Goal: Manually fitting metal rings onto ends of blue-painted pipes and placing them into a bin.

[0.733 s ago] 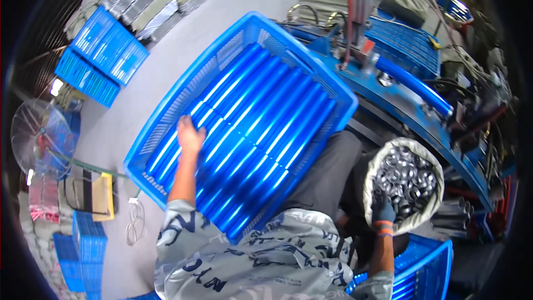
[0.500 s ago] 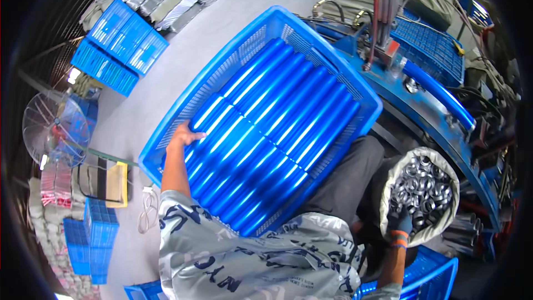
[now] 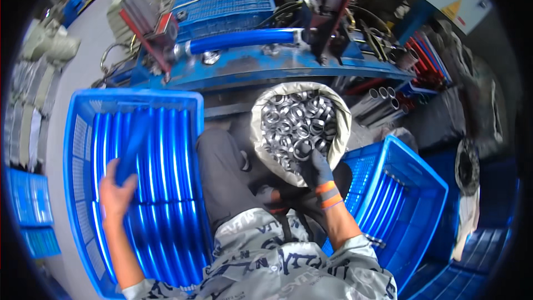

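My bare left hand is closed around one end of a shiny blue tube, blurred by motion. That tube slants across the rows of similar tubes packed in a blue crate on my left. My right hand, in a dark glove with an orange cuff, reaches over the near rim of a pale cloth sack. Loose metal rings fill the sack. A larger-looking ring is at the gloved fingertips, pinched there; the fingers are partly hidden.
Ahead stands a blue workbench with a blue tube lying across its two upright fixtures. A second blue crate, holding tubes with metal ends, is at my right. Bare metal pipes lie behind it.
My view has swung right toward the bench. My left hand, earlier resting on the tubes, now has one lifted at an angle. The gloved right hand stays at the sack, a ring now showing.
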Available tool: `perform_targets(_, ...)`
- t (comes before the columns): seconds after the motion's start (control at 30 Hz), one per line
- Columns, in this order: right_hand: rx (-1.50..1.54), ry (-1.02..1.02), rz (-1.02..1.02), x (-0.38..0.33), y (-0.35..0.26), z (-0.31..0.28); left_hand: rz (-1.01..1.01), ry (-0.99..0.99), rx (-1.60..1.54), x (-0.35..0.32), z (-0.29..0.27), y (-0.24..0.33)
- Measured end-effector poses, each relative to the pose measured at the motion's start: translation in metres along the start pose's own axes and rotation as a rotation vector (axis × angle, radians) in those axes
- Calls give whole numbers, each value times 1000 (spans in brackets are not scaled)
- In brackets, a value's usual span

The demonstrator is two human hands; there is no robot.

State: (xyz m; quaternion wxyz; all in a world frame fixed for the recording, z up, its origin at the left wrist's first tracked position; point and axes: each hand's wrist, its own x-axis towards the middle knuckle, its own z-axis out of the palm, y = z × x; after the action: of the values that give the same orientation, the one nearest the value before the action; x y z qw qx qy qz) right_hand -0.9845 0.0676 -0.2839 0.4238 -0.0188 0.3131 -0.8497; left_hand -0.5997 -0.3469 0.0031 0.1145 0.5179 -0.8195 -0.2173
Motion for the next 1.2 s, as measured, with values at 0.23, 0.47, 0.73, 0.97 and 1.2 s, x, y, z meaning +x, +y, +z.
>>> perform_targets(0.23, -116, -8, -145, -70, -50, 47, 940, -380, 5, -38, 143, 192)
perform_targets(0.47, -722, 107, -119, -78, -89, 84, 958, -381, -4, -33, 142, 193)
perform_targets(0.73, -311, -126, -210, -73, -79, 101, 951, -446, 65, -29, 140, 182)
perform_targets(0.97, -543, -84, -134, -73, -73, 96, 913, -494, 62, -28, 146, 169)
perform_targets(1.2, -756, -8, -84, -62, -75, 107, 891, -451, 14, -24, 160, 160)
